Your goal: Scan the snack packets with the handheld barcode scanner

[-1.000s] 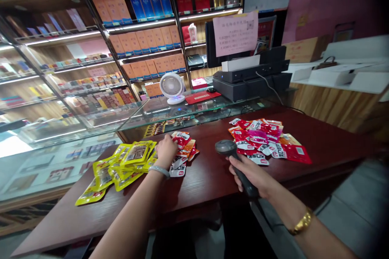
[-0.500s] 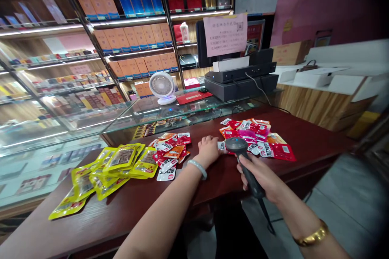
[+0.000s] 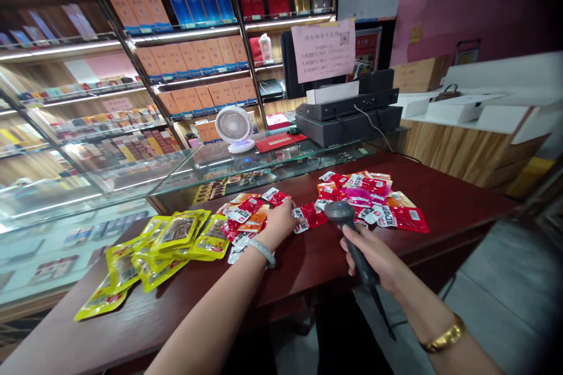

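Note:
My left hand (image 3: 281, 224), with a pale bangle on its wrist, reaches over the right edge of a pile of small red and orange snack packets (image 3: 253, 218). Its fingers are bent downward and the fingertips are largely hidden, close to a red packet (image 3: 276, 195). Just right of this hand lies another red packet (image 3: 313, 216) with a white end. My right hand (image 3: 367, 251) is wrapped round the handle of a dark grey barcode scanner (image 3: 357, 246), its head above the table near a second pile of red, orange and pink packets (image 3: 373, 199).
Yellow snack packets (image 3: 176, 237) are heaped on the left of the dark red table (image 3: 457, 187). Behind stands a glass display counter (image 3: 197, 173) bearing a white fan (image 3: 234, 128) and a black cash register (image 3: 347, 120). The scanner's cable (image 3: 385, 316) hangs below the table edge.
My left hand has moved left toward the near pile, uncovering a red packet with a white end. A packet beside it has shifted. My right hand still grips the scanner, nearly in place.

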A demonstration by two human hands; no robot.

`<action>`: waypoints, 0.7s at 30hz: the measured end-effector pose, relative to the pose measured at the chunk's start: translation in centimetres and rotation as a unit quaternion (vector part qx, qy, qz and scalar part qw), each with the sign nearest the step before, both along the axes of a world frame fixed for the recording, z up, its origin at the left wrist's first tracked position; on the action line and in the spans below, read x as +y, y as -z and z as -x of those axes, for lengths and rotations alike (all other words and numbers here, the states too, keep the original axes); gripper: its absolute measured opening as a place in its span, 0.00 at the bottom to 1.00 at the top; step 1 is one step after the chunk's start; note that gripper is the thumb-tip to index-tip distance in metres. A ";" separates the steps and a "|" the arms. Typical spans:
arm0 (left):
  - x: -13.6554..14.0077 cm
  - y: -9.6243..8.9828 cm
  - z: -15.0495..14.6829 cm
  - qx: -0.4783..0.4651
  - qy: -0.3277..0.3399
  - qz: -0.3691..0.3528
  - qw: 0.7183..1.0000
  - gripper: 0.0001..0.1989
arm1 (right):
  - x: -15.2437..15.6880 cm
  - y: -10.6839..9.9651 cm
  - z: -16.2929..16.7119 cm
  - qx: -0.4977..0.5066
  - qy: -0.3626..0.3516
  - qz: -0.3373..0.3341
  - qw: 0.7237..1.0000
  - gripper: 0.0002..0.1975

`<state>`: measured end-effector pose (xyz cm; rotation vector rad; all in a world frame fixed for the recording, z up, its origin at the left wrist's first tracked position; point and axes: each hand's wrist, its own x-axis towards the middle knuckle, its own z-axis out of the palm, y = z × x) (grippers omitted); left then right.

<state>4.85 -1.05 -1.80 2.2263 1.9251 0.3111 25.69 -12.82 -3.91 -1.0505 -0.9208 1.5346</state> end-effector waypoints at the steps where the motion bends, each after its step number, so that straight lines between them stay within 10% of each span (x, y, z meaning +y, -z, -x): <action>1: -0.3 -0.2 0.4 0.002 -0.007 -0.003 1.000 0.20 | 0.1 -0.1 0.3 0.001 -0.006 -0.002 1.000 0.17; 21: -0.8 -2.5 4.9 0.053 -0.069 -0.044 0.995 0.17 | 1.7 -1.0 3.2 0.029 -0.074 -0.012 0.997 0.17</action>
